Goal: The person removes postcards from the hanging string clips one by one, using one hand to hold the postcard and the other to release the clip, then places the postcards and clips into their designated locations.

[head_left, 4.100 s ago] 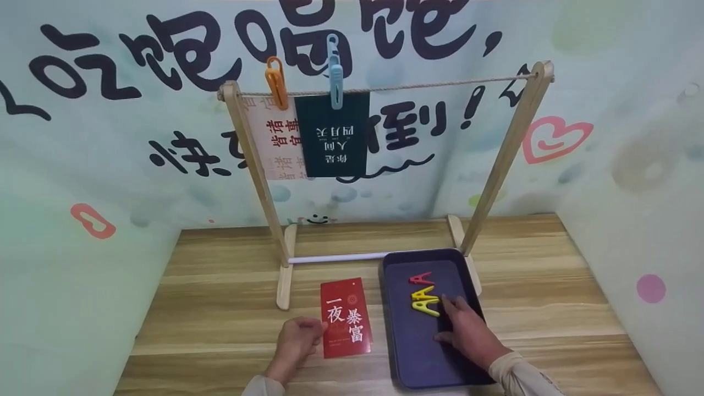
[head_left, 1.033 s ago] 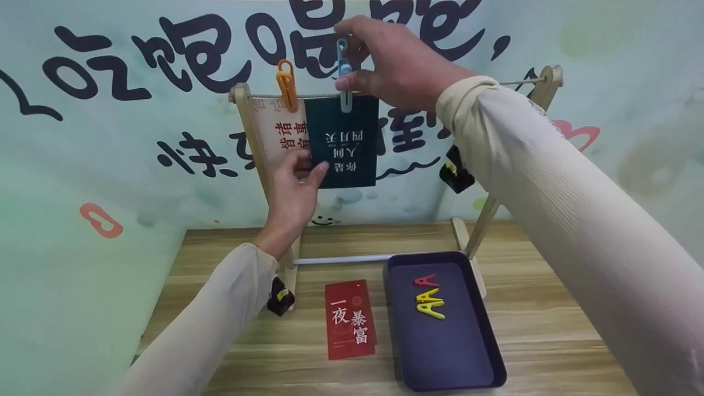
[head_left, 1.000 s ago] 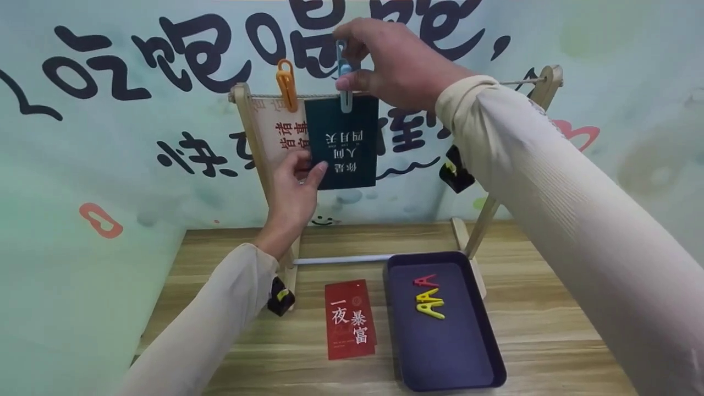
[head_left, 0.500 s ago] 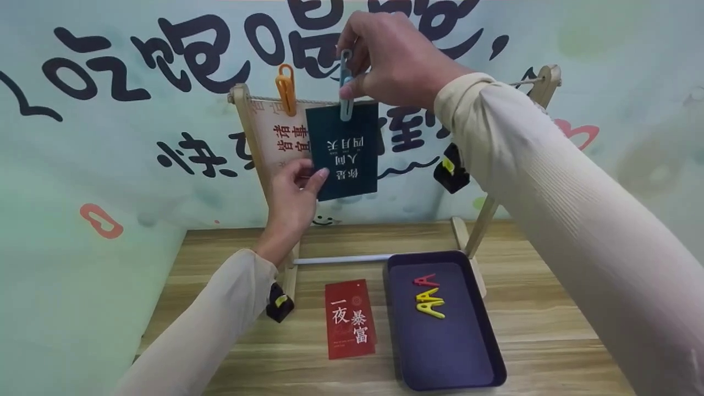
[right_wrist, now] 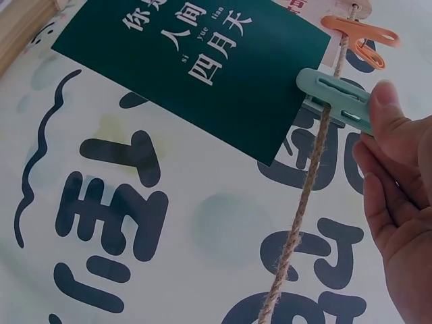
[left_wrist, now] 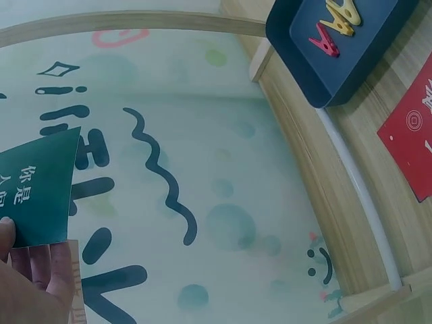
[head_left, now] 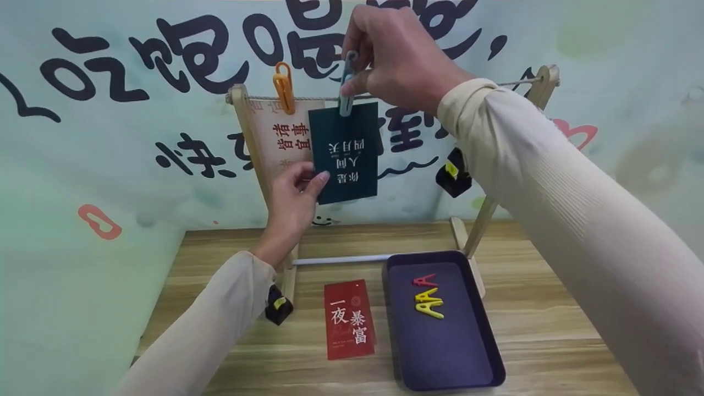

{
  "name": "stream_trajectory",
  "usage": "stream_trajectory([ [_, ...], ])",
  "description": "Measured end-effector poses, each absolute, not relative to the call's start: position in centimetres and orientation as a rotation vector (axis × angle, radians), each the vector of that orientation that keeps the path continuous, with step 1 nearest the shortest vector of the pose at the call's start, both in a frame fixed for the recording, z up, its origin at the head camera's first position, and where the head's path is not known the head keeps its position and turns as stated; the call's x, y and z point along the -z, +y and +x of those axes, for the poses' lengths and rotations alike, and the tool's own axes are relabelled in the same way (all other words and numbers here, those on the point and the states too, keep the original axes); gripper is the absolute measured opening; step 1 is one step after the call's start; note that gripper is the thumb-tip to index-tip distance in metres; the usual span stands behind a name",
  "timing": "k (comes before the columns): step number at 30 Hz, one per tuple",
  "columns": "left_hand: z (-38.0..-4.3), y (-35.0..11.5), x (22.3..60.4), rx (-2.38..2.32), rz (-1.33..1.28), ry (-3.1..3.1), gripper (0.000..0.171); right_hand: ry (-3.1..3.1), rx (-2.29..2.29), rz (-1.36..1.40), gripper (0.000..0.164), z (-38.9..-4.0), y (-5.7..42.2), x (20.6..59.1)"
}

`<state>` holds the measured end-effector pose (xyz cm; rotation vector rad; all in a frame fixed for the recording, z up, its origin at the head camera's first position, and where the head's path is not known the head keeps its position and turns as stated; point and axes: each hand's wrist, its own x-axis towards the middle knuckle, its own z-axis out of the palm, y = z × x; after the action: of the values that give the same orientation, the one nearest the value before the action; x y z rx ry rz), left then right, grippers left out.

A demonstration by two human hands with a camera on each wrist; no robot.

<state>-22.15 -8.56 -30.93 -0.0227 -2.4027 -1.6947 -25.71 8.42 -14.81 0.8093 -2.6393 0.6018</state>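
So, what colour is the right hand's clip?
Pale blue-green clip, clearest in the right wrist view.

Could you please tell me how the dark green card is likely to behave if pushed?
The dark green card is probably fairly stiff, as it looks flat where the left hand pinches one side edge. It is likely light, since it appears thin. It might pivot if pushed, because the light blue clothespin overlaps only its upper edge.

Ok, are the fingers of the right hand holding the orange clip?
No, the right hand's fingers pinch the light blue clip, while the orange clip sits apart on the rope.
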Motion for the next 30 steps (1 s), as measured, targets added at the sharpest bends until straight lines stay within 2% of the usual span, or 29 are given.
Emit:
stream_trajectory([
  [21,-21.3,-8.8,31.3,1.787,0.054,-2.424,0.022,-2.51,-0.87,0.658,0.026,-25.9,9.9,14.6],
  [30,-20.1,-8.9,32.2,1.861,0.118,-2.449,0.021,-2.479,-1.042,0.615,0.033,-25.0,12.2,16.5],
])
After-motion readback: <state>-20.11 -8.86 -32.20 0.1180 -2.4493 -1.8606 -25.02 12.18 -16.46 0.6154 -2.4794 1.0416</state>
